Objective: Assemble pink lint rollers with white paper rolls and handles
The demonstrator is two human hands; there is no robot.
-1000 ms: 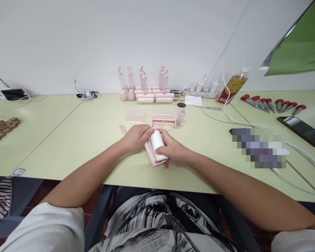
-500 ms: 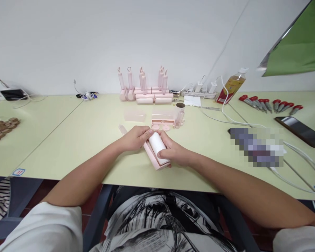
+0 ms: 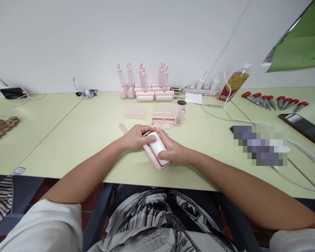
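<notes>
Close in front of me, both hands hold a pink lint roller head (image 3: 151, 156) with a white sticky-paper roll (image 3: 159, 146) lying in its open housing. My left hand (image 3: 139, 136) grips the far left end, its thumb pressed on the roll. Around the right side wraps my right hand (image 3: 170, 149), thumb on the near part of the roll. A pale pink handle piece (image 3: 123, 128) pokes out beyond my left hand. Just past my fingers lie an open pink roller case (image 3: 163, 121), a cardboard-cored roll (image 3: 181, 104) and a clear pink cover (image 3: 134, 113).
Several assembled pink lint rollers (image 3: 145, 91) stand by the wall. To the right are a drink bottle (image 3: 235, 82), a power strip (image 3: 201, 91), red-capped tools (image 3: 265, 100), a phone (image 3: 303, 128) and white cables (image 3: 227, 120). Brown pieces (image 3: 2, 129) lie at far left.
My left thumb has moved from the far end of the roll onto its upper face. The roll appears to lie slightly deeper in the housing. My right hand keeps its hold.
</notes>
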